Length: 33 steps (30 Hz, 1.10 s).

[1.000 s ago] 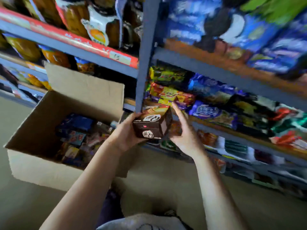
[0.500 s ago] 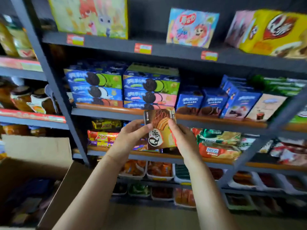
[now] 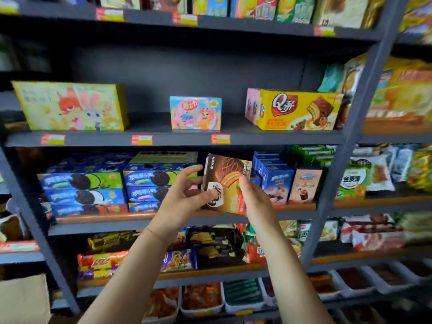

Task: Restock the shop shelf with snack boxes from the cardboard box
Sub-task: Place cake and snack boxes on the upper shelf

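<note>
From the head camera, both hands hold one brown snack box (image 3: 225, 183) up in front of the shelf (image 3: 163, 139). The left hand (image 3: 181, 202) curls its fingers on the box's left side. The right hand (image 3: 253, 202) grips its right side. The box is tilted a little, in front of the middle shelf board's front edge, between the blue cookie boxes (image 3: 149, 181) and the small blue boxes (image 3: 275, 181). The cardboard box (image 3: 23, 298) peeks in at the bottom left corner.
</note>
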Tool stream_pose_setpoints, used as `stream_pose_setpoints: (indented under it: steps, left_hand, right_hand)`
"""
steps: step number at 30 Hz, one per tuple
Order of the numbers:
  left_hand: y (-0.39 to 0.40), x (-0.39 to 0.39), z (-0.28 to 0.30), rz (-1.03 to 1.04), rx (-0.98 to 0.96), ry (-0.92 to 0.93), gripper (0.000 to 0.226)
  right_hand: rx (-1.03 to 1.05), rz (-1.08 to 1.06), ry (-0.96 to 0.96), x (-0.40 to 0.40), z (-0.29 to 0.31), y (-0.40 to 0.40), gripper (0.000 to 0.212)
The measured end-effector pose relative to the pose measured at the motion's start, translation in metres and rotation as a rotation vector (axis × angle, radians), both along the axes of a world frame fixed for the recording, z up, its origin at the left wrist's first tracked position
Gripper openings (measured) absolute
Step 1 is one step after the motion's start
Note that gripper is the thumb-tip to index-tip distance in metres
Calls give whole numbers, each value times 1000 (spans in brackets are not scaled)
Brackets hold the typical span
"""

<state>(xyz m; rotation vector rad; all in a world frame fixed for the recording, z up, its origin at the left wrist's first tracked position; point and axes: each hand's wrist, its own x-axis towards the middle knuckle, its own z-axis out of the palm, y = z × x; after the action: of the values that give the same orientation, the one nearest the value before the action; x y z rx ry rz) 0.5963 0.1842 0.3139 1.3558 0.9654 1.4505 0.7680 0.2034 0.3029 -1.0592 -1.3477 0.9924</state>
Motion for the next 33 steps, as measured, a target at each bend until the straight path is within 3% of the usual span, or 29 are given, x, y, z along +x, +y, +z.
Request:
stream_pose_setpoints:
  steps: [2, 5, 9, 12, 15, 20, 23, 25, 29, 33]
  left_hand:
    - [8, -1, 9, 18, 47, 13, 55]
    - [16, -1, 24, -56, -11, -70, 37]
    - [27, 5, 46, -301, -186, -258, 73]
    - [41, 8, 52, -280, -156, -241, 65]
    - [55, 6, 48, -226, -81, -312, 59]
    - [67, 3, 41, -249, 72, -379, 59]
    - [71, 6, 48, -256, 111, -387, 62]
    - [74, 6, 55, -272, 135, -350, 63]
    - [81, 2, 77, -279, 242, -112, 75]
    - [92, 5, 106, -272, 401, 366, 82]
  right_hand:
    - [106, 6, 9, 8, 6, 1, 18]
    - [354, -5, -21, 17, 19, 3, 53]
    - [575, -18, -307, 24, 32, 9, 71]
    - [657, -6, -472, 27, 40, 13, 69]
    - [613, 84, -547, 31, 48, 15, 70]
    - [365, 101, -65, 30, 60, 31, 55]
    - [288, 3, -71, 30, 73, 43, 48]
    - [277, 8, -147, 30, 83, 46, 46]
    - [250, 94, -353, 42, 99, 50, 74]
    - [353, 67, -694, 48, 113, 56, 88]
